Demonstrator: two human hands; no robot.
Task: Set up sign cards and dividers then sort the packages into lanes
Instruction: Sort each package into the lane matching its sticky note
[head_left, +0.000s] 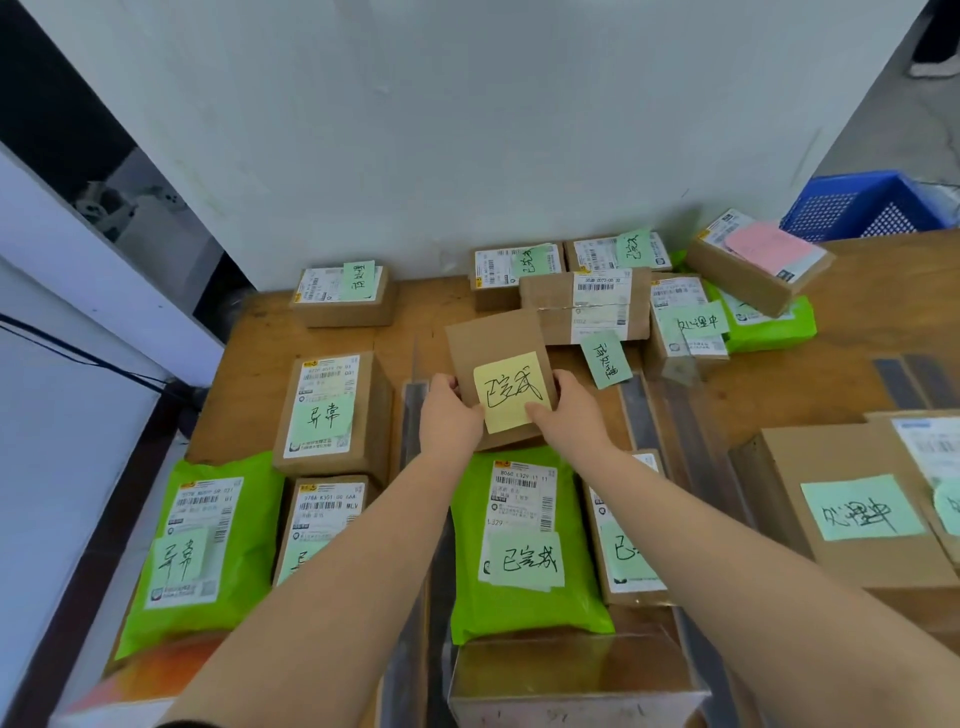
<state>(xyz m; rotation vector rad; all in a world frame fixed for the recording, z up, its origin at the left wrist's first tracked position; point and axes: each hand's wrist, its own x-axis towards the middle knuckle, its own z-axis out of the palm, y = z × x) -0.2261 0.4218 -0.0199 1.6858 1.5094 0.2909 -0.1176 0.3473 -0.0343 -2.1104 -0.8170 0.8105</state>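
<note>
Standing tilted at mid-table, a brown sign card (498, 358) with a yellow note (511, 392) is gripped at its edges by the left hand (449, 415) and right hand (569, 413), just beyond a green package (524, 540), beside a clear divider (413, 415).
</note>
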